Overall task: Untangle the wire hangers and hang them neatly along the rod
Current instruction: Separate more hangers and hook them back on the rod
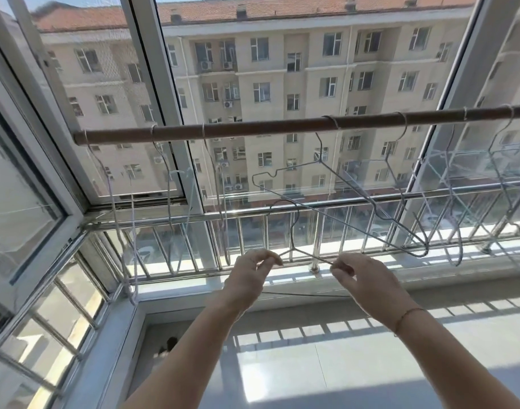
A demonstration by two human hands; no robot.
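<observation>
Our left grip (254, 271) pinches the left shoulder of a wire hanger (294, 246) between thumb and fingertips. Our right grip (351, 274) pinches its right shoulder the same way, so the hanger's neck sits between the 2 grips and just above them. Its hook rises and crosses the lower wire of a 2nd hanger (320, 161), which is hooked on the rod (252, 126) and tilted far over to the right. Both forearms reach up and forward, and a thin bracelet (407, 315) circles the right wrist. Other hangers (401, 113) hang along the rod on both sides.
</observation>
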